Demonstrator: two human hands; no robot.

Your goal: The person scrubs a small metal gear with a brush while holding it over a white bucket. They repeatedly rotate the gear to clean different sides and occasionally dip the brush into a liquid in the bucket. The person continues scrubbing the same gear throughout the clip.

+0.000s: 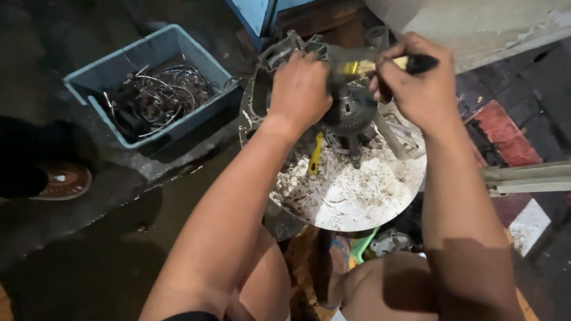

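Observation:
A dark metal engine part (351, 116) with a grey casing rests on a round white tray (357, 202) strewn with debris. My left hand (299, 89) grips the top left of the part, fingers curled over its edge. My right hand (416, 80) is closed around a tool with a yellow shaft and black handle (416, 62), its tip pointing at the part's centre. A yellow-handled tool (315, 156) lies on the tray beneath the part.
A blue plastic bin (119, 68) holding several bent metal wires and rings sits at the upper left on the dark wet floor. A brown shoe (62, 180) is at the left edge. Grey metal bars (526, 177) jut in from the right. My bare knees are below the tray.

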